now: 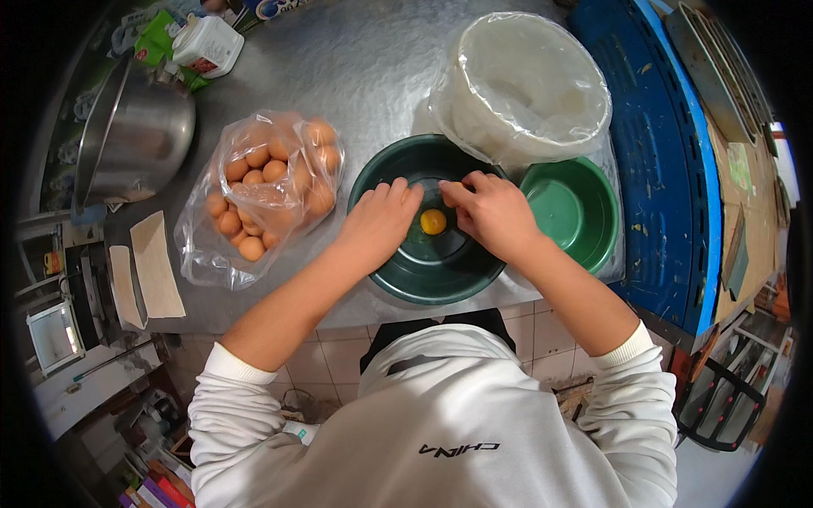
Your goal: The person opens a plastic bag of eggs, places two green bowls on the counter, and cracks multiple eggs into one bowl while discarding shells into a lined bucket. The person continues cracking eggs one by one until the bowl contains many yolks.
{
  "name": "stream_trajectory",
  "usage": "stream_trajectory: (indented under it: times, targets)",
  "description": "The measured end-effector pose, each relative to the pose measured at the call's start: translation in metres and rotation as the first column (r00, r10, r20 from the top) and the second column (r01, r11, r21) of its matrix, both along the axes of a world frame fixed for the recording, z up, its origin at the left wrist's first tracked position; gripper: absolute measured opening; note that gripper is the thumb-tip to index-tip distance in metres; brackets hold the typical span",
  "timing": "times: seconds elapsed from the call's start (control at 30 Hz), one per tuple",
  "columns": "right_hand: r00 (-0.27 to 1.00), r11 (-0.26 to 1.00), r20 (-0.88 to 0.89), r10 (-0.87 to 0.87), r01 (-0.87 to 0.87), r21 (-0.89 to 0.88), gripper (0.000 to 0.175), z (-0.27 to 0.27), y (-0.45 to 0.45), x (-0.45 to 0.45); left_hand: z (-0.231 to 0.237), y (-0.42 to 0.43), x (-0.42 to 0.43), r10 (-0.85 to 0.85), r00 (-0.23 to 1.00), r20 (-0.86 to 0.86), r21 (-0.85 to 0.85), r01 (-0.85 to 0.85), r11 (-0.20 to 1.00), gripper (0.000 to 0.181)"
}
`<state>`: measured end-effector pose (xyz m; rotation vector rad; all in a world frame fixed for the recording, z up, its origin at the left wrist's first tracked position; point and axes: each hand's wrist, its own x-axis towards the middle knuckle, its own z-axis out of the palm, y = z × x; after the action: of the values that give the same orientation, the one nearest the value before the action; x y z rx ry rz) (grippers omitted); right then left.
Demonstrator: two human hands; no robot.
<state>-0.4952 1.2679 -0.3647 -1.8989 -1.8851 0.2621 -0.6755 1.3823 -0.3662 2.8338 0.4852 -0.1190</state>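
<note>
A dark green plastic basin (438, 291) stands at the table's front edge, with a raw egg yolk (433, 221) in clear egg white on its bottom. Over the basin's left side is my left hand (384, 216), its fingers curled around something mostly hidden, seemingly a piece of eggshell. My right hand (486, 213) is across from it over the right side, with a brown eggshell piece (452, 192) between thumb and fingers. To the left lies a clear plastic bag holding several brown eggs (252, 248). A smaller green bowl (565, 209) touches the basin's right side.
A round container lined with a clear plastic bag (527, 82) stands behind the green bowl. At the left are a steel bowl (146, 133), a white plastic tub (208, 46) and two cardboard pieces (157, 267). A blue metal panel (648, 140) bounds the steel table (356, 57) on the right.
</note>
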Motion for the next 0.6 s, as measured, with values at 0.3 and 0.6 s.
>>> stream_trajectory:
  times: [0.3,0.6]
  targets:
    - [0.791,0.939,-0.524,-0.314,0.178,-0.294,0.042,0.031,-0.029,-0.010,0.014,-0.018,-0.015,0.360,0.881,0.307,-0.614,-0.105,0.782,0.051]
    - [0.193,0.814,-0.971,-0.144,0.581,-0.005,0.039,0.082,-0.011,0.013,0.056,-0.023,0.061,0.769,0.512,0.382,-0.913,0.341,0.226,0.049]
